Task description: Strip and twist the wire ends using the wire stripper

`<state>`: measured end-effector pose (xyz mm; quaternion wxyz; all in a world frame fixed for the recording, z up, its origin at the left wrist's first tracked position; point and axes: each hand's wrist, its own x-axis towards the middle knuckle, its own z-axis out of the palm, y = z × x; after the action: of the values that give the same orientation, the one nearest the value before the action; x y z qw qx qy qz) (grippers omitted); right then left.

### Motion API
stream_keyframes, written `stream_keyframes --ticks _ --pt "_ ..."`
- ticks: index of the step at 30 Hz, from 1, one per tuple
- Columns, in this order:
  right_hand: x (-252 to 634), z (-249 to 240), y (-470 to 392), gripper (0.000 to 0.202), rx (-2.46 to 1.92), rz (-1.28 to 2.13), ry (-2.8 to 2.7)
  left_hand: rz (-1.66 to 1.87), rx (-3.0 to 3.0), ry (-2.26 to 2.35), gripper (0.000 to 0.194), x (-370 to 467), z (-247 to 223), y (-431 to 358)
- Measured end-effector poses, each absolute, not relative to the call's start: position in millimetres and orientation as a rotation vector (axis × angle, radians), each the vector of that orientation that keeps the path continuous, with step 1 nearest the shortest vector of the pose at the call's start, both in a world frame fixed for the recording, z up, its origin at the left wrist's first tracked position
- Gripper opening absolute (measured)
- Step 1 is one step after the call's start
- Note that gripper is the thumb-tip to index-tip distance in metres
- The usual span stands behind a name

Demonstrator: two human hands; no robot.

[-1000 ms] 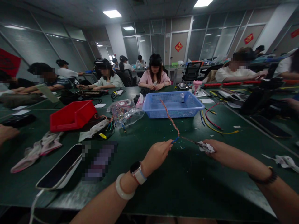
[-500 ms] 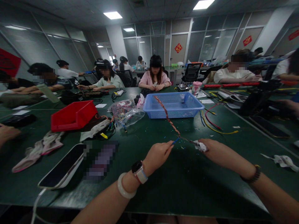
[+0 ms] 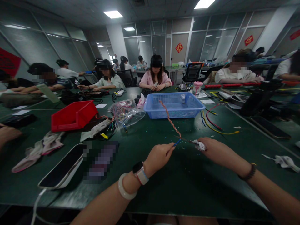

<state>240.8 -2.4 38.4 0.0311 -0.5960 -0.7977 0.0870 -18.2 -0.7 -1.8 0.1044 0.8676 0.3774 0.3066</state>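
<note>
My left hand (image 3: 159, 156) is closed on the blue end of a wire (image 3: 177, 142). From there a long twisted copper-coloured length (image 3: 170, 121) runs away from me and over the near rim of the blue basket (image 3: 173, 114). Wrapped in white material at the grip, a pair of scissors (image 3: 187, 141) sits in my closed right hand (image 3: 212, 151). Their thin dark blades point left and meet the wire where the blue part joins the copper-coloured part. Whether the blades touch or press on it is too small to tell.
Left of the basket are a clear plastic bag (image 3: 131, 115) of wires and a red bin (image 3: 72, 117). A phone (image 3: 63, 167) and gloves (image 3: 39, 151) lie nearer on the left. Yellow and red wires (image 3: 217, 127) lie right of the basket. Several people sit around.
The far end of the copper-coloured length has swung slightly right and lower over the basket. My right hand and the scissors have shifted a little left. My left hand has hardly moved.
</note>
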Motion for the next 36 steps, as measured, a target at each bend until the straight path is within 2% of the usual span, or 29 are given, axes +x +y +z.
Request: stream_keyframes --ticks 8,12,16,22,28,36 --pt "242 31 5 0.024 -1.751 0.752 -2.428 0.865 2.502 1.069 0.029 -20 1 0" --pt "235 46 -1 0.030 -1.642 1.202 -2.381 0.903 2.434 0.991 0.030 -22 0 0" --pt "232 61 -8 0.034 -1.647 1.667 -2.096 0.944 2.404 0.936 0.030 -23 -2 0" --pt "230 51 -12 0.034 -1.400 2.238 -1.633 1.027 2.334 0.928 0.031 -24 -1 2" --pt "223 40 -15 0.030 -1.307 2.322 -1.353 0.866 1.891 0.867 0.033 -20 4 6" --pt "231 46 -16 0.031 -1.253 2.362 -1.237 0.868 1.517 0.801 0.032 -20 -1 13"
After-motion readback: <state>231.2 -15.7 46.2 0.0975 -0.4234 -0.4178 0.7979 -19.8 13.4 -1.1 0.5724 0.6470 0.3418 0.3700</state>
